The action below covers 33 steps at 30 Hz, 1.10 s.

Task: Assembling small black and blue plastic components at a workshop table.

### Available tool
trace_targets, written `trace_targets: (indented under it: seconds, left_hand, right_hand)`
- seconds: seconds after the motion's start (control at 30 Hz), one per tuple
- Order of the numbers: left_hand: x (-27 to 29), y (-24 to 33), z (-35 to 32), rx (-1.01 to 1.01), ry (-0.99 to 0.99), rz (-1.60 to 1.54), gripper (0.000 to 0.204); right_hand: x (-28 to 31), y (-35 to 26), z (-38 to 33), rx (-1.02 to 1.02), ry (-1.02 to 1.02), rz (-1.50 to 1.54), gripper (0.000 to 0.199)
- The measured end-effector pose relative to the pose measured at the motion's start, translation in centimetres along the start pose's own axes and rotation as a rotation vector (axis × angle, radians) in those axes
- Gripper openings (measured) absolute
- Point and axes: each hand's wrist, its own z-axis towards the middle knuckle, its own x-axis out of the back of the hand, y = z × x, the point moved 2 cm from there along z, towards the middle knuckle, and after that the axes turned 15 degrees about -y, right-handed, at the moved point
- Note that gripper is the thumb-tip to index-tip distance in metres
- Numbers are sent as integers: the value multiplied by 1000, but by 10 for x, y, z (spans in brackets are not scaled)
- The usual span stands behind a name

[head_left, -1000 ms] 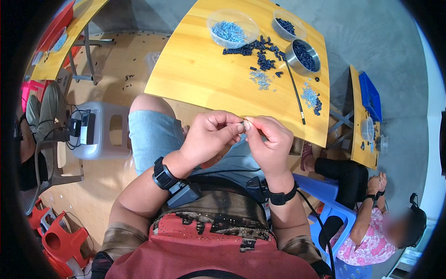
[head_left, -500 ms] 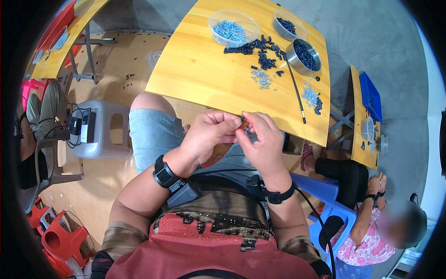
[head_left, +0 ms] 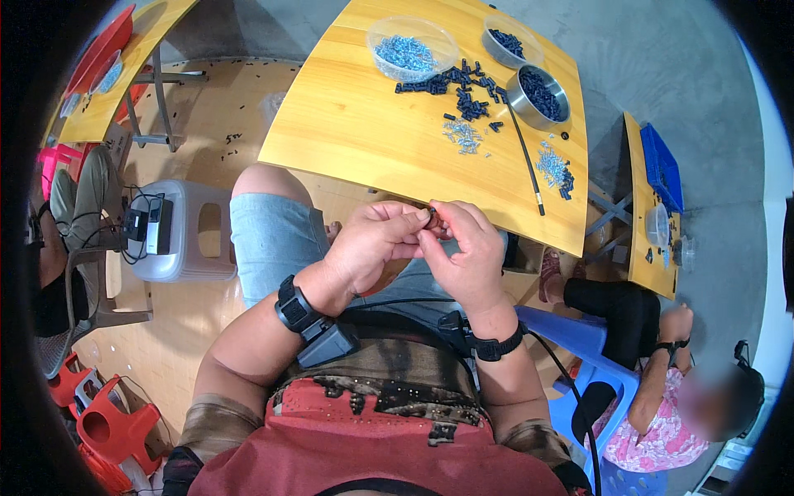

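My left hand and my right hand meet above my lap, by the near edge of the yellow table. Thumbs and fingertips of both pinch a tiny black part, mostly covered by the fingers. On the table lie a heap of short black cylindrical pieces, a small pile of silvery metal pins and a second pile of pins with dark pieces at its edge. A thin black rod with a light tip lies between the two piles.
Behind the heap stand a clear bowl of bluish metal pieces, a clear tub of black pieces and a steel bowl. A grey plastic stool is at left. A seated person is at right.
My two hands stay together at nearly the same spot, still pinching the tiny black part. The view has shifted very slightly.
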Motion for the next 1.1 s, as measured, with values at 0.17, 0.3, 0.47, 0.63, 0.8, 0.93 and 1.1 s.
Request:
trace_targets:
  seconds: [0.17, 0.3, 0.47, 0.63, 0.8, 0.93, 1.1]
  left_hand:
    - [-1, -1, -2, 17, 11, -7, 18]
    - [-4, -4, -1, 16, 40, 74, 16]
    - [-6, -7, -4, 33, 40, 80, 14]
    - [-10, -11, -8, 65, 59, 97, 13]
    - [-12, -17, -8, 69, 80, 103, 13]
    - [-10, -20, -8, 86, 35, 120, 14]
    - [-5, -28, -1, 81, 77, 126, 14]
  right_hand:
    - [-1, 4, -3, 28, 21, 32, 32]
    - [1, 7, -9, 24, 19, 13, 31]
    - [1, 5, -14, -24, -16, 73, 30]
    - [1, 9, -19, 54, 0, -27, 32]
    - [1, 11, -23, 120, 17, -54, 30]
    - [-3, 17, -27, 133, 19, -30, 30]
    - [-14, 25, -28, -102, -54, 196, 30]
